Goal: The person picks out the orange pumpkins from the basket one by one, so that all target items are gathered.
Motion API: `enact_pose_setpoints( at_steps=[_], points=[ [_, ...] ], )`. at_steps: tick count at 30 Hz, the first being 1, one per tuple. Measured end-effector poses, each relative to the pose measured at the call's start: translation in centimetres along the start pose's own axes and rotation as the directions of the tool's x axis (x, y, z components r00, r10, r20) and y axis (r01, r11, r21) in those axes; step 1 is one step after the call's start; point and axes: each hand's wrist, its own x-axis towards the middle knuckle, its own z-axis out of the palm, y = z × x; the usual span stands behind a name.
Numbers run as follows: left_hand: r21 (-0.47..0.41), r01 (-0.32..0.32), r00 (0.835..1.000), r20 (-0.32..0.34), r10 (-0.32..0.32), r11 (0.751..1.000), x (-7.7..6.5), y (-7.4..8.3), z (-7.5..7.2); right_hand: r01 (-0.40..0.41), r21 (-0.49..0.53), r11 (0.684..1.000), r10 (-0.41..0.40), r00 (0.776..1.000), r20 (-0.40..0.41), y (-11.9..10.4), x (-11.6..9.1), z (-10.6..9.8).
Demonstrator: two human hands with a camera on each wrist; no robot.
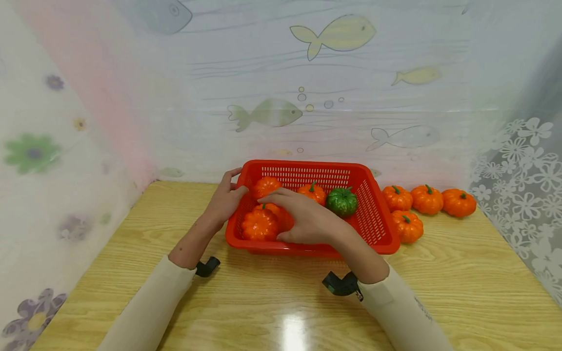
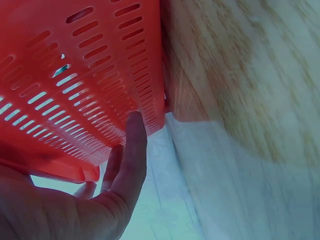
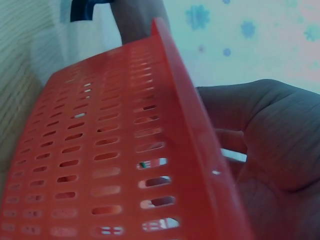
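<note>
A red plastic basket (image 1: 307, 249) with slotted walls stands on the table. My left hand (image 1: 226, 200) holds its left side, thumb at the rim and fingers along the outer wall; in the left wrist view one finger (image 2: 134, 145) lies against the slots. My right hand (image 1: 309, 217) reaches over the front rim into the basket, arched with a gap under its palm. Its thumb and fingertips are right beside a glossy orange pumpkin (image 1: 259, 225) at the front left. Another orange pumpkin (image 1: 269, 208) is partly hidden behind it. The front wall (image 3: 100, 135) screens the fingertips in the right wrist view.
Also in the basket are an orange pumpkin (image 1: 266, 185) at the back left, another orange pumpkin (image 1: 312, 193) and a green pumpkin (image 1: 342, 202). Several orange pumpkins (image 1: 427, 199) stand on the wooden table (image 1: 263, 302) to its right. A patterned curtain (image 1: 263, 73) hangs behind.
</note>
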Motion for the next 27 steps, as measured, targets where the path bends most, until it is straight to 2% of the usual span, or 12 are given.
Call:
enact_pose_setpoints(
  at_steps=[8,27],
  points=[
    [-0.010,-0.009,1.000,0.009,0.009,1.000,0.0,-0.2,0.0,0.021,0.022,1.000,-0.022,0.999,0.050,0.8,0.7,0.8],
    [-0.009,-0.014,1.000,0.007,0.014,1.000,0.1,-0.3,0.0,0.042,0.040,0.998,-0.042,0.999,-0.002,1.4,0.7,1.4]
  ],
)
